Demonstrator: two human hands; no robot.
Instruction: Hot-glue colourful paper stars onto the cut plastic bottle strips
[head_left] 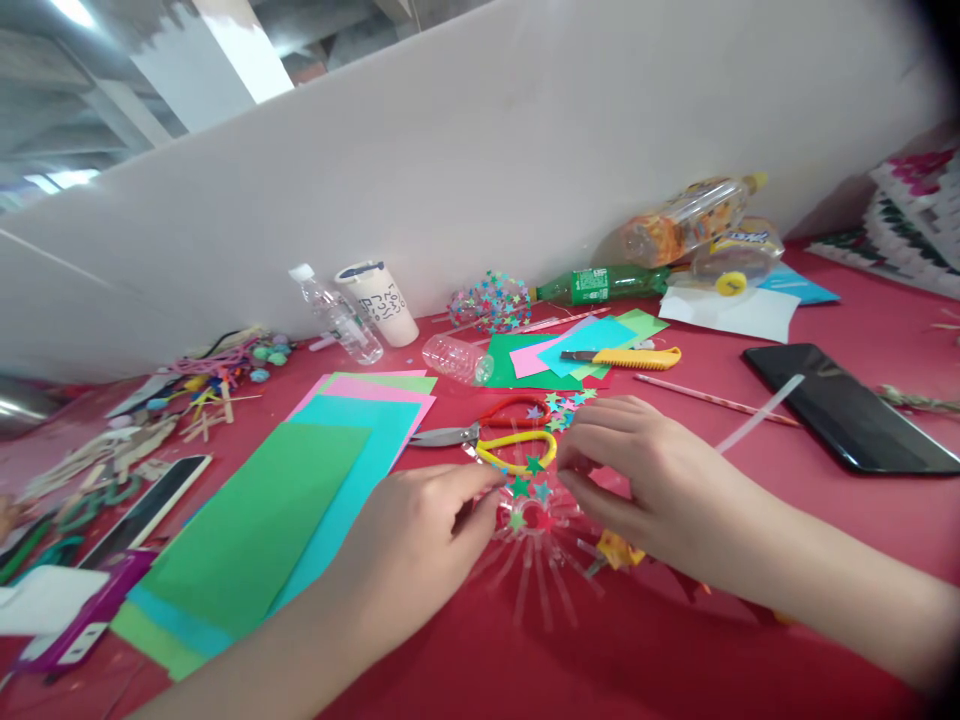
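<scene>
A clear plastic bottle piece [551, 575], cut into thin strips that fan outward, lies on the red table between my hands. Green, blue and red paper stars [520, 487] sit on its middle. My left hand [431, 530] pinches its left edge between thumb and fingers. On the opposite side, my right hand [649, 465] has its fingers curled together close to the strips; whatever is in them is too small to make out. Just beyond lie scissors [517, 450] with red and yellow handles, beside loose paper stars [566, 408].
Coloured paper sheets [262, 510] spread on the left. Behind are a yellow cutter [637, 357], a clear bottle [341, 315], a white cup [382, 305], a star-covered ball [491, 302] and a green bottle [604, 286]. A black phone [855, 405] lies right, below the white partition [480, 150].
</scene>
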